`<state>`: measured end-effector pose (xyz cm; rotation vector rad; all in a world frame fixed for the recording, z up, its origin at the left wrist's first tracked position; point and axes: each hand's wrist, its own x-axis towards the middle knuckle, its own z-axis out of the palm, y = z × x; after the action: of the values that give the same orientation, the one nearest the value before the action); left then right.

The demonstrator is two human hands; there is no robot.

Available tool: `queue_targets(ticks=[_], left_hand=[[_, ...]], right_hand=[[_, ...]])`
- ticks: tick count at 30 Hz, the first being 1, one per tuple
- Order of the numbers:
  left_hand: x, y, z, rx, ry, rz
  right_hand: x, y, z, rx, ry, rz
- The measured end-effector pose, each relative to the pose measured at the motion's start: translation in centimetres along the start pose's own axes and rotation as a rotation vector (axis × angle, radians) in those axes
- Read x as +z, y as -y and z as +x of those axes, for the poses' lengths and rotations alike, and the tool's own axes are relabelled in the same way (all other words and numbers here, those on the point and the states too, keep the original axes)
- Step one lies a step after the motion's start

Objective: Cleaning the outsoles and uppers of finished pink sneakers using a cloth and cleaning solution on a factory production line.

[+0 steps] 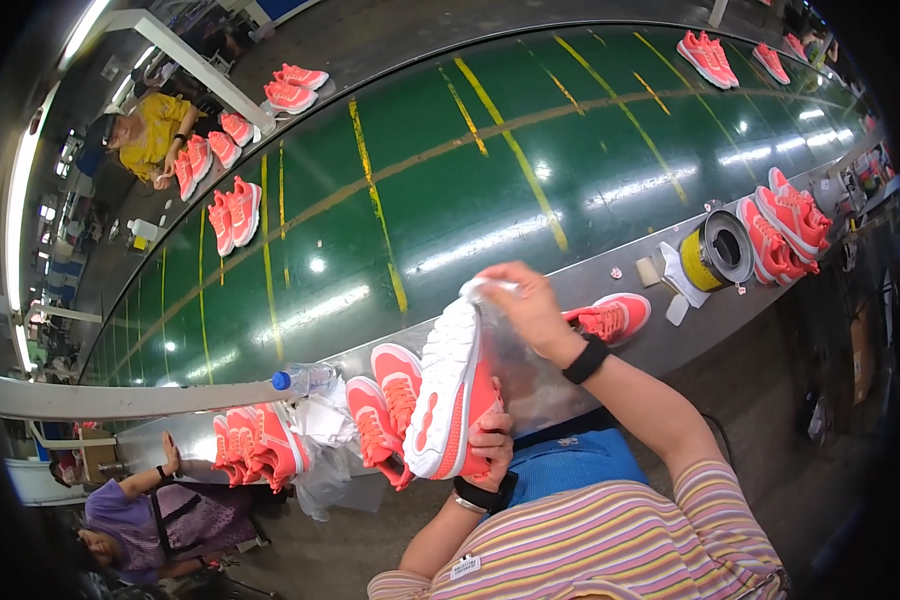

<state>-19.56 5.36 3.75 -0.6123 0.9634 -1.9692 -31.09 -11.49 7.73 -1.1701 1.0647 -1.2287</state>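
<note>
My left hand (492, 438) grips a coral-pink sneaker with a white sole (448, 395), held on its side above my lap. My right hand (530, 305) pinches a clear plastic bag (518, 365) at the shoe's toe end, and the bag drapes along the shoe. A black band sits on each of my wrists. Just left of the held shoe, two more coral sneakers (385, 400) rest at the near edge of the grey bench (670, 335).
A wide green conveyor belt (450, 180) with yellow lines carries coral sneakers (232, 212). A single coral shoe (610, 317), a yellow tape roll (715, 255), more shoes (785, 225), a plastic bottle (305, 378). A seated person in purple (150, 520) at left, a person in yellow (150, 135) across the belt.
</note>
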Motion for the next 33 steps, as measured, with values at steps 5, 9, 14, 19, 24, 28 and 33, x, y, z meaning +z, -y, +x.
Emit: queue_targets(ticks=[5, 9, 14, 19, 24, 28, 33], left_hand=[[-1.0, 0.8, 0.0, 0.118, -0.054, -0.047], [-1.7, -0.8, 0.5, 0.353, 0.008, -0.191], [-2.2, 0.6, 0.6, -0.034, 0.108, -0.074], [-0.9, 0.6, 1.0, -0.114, 0.154, 0.157], [0.9, -3.7, -2.4, 0.732, -0.46, 1.331], [5.9, 1.8, -0.8, 0.878, -0.62, 3.153], [4.8, 2.5, -1.4, 0.86, -0.597, 3.501]], right_hand=[[1.2, 0.2, -3.5, 0.006, 0.132, -0.131], [1.9, 1.7, -9.4, -0.058, 0.411, -0.14], [-2.0, 5.5, -9.9, -0.024, 0.4, 0.156], [-5.3, 4.9, -6.9, 0.299, 0.061, 0.435], [-7.3, 2.8, -7.3, 0.355, -0.06, 0.512], [-8.0, 1.3, -8.6, 0.408, -0.068, 0.452], [-8.0, 0.3, -8.5, 0.353, -0.122, 0.401]])
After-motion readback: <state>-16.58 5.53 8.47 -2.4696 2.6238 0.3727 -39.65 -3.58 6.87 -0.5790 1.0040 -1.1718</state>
